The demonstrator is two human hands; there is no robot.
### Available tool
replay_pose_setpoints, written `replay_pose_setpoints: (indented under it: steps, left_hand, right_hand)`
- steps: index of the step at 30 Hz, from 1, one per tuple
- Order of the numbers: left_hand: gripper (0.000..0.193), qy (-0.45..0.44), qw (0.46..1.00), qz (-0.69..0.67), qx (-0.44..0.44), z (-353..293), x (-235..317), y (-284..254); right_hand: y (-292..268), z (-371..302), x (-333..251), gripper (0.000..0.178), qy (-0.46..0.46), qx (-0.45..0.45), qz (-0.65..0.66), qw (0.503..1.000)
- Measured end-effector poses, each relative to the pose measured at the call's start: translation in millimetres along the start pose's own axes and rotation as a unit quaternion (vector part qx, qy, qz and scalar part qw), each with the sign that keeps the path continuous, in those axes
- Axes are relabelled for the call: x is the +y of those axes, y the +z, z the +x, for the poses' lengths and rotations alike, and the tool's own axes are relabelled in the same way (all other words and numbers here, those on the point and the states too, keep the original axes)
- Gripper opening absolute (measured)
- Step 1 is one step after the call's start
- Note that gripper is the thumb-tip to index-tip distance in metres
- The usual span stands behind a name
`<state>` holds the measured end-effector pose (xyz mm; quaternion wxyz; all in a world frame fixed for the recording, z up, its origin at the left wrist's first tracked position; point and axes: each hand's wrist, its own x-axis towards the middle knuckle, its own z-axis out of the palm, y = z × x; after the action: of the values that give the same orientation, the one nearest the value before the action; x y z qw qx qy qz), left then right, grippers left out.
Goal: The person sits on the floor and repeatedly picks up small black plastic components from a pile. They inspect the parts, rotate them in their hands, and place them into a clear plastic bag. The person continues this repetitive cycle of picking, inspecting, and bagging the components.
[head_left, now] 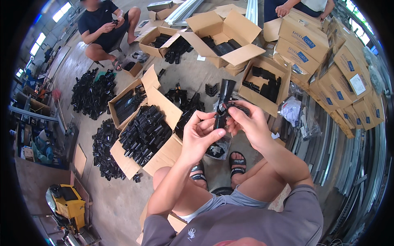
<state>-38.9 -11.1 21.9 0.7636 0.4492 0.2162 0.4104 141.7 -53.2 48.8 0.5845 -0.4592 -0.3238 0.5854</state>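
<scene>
So the left hand (202,133) has its thumb and fingers pinched on the lower end of a black part (226,93), and the right hand (249,122) is gripping it around the middle, where something shiny shows. The part's wide end points up and away, and the whole thing is up in the air to the right of the heaped box (166,158), my landmark here. Can't make out the bit under the fingers.

Just left of that heaped box there's a loose pile (107,149) of black parts. Sandals (237,165) on the feet are right of it, closer in. Beyond it, a co-worker (96,24) sits low with both hands on something small and dark. Well off to its right, a stack of cartons (338,84).
</scene>
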Motion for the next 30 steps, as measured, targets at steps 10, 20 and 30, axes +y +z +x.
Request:
replay_pose_setpoints:
  steps: [10,20,30]
  left_hand:
    - [0.026,-0.047,0.959,-0.23,0.157,17,-6,-22]
    - [0.026,0.001,0.946,-0.28,0.165,8,11,-39]
    - [0.024,-0.034,0.948,-0.253,0.189,7,17,-38]
  right_hand:
    - [-67,125,113,0.056,-0.047,0.17,-0.414,0.893]
    - [-82,62,372,0.024,0.156,-0.158,-0.748,0.625]
    - [-77,45,387,0.027,0.103,-0.21,-0.781,0.579]
